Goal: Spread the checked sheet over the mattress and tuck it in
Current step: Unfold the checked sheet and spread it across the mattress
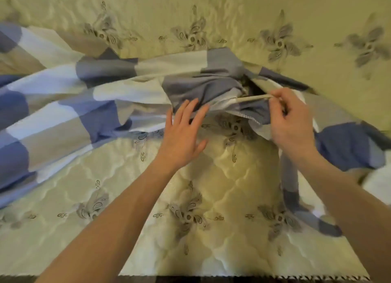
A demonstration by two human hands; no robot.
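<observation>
While the left hand point(182, 132) lies flat-fingered on the checked sheet point(88, 88), the right hand point(289, 122) pinches its hem.

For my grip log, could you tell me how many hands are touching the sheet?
2: the left hand rests open fingers on the bunched sheet mid-frame; the right hand pinches its edge beside it.

A quilted floral mattress point(211, 230) carries the bunched checked sheet point(84, 105) across its middle.

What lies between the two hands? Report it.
In the head view, a bunched fold of the checked sheet, its hem pinched by the right hand, reaches toward the left hand, above bare mattress.
</observation>
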